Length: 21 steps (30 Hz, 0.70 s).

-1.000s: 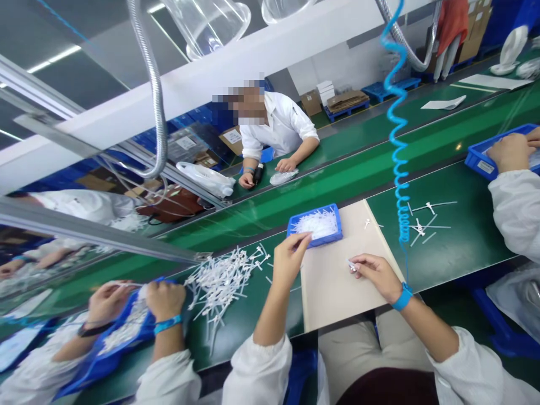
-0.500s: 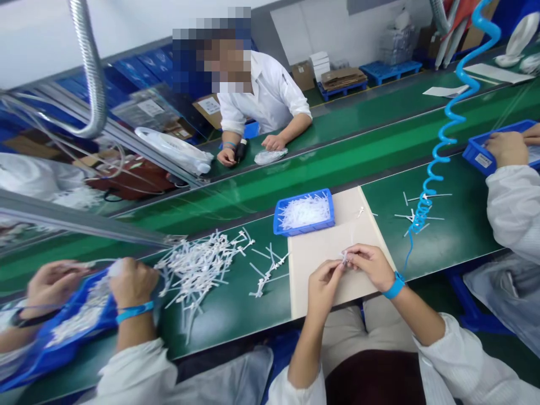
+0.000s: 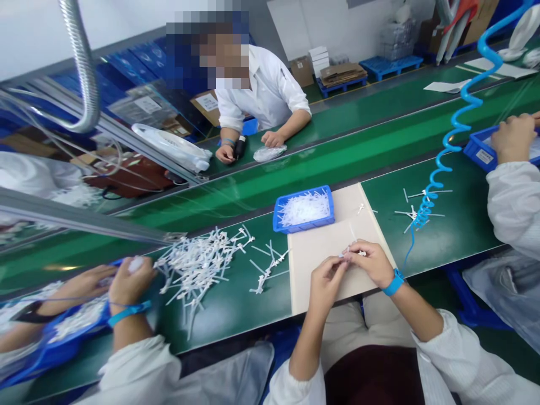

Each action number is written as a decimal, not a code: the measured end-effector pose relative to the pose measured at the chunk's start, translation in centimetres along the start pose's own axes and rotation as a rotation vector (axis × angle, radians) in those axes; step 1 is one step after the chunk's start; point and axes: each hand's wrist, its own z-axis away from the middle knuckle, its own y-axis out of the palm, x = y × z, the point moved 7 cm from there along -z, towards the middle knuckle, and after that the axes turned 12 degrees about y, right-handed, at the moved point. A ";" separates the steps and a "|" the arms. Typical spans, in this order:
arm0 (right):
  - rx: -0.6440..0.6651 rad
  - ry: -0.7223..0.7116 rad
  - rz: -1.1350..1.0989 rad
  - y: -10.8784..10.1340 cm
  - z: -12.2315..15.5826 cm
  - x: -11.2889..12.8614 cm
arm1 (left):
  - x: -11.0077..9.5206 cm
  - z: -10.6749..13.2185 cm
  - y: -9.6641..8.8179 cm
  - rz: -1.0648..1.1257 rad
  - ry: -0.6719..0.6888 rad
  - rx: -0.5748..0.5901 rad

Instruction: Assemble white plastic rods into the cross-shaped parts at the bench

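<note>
Over the near part of a beige board [image 3: 312, 292], my left hand [image 3: 327, 275] and my right hand [image 3: 372, 263] meet, fingertips pinched together. Between them is a small white plastic tube piece [image 3: 353, 232]; a thin translucent end sticks up above the fingers. A bit of white fitting [image 3: 361, 253] shows at my right fingers. The fingertips hide most of the rest. Beyond my hands, a blue bin [image 3: 304, 226] full of short translucent tubes rests on the board's far left corner. One small white fitting [image 3: 360, 209] lies near the board's far right corner.
A large pile of white tube assemblies [image 3: 202, 261] lies left, with several strays [image 3: 270, 267] beside the board. Right are more pieces and a coiled blue air hose [image 3: 441, 152]. Co-workers' hands work at blue bins on both sides; another person sits across the green belt [image 3: 236, 194].
My fingers have shifted slightly around the tube piece, and its thin end now points up more visibly. At left, the co-worker's hands have moved lower over their bin.
</note>
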 end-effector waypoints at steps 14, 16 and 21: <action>-0.008 0.057 -0.047 -0.2 -0.1 -0.7 | 0.0 -0.3 0.6 0.116 -0.053 -0.012; -0.007 0.100 -0.146 -0.4 -0.3 -1.4 | -0.3 -0.4 0.5 0.087 -0.004 0.009; -0.009 0.191 -0.415 -0.7 -0.5 -2.7 | -0.5 -0.2 -0.3 0.036 0.032 -0.072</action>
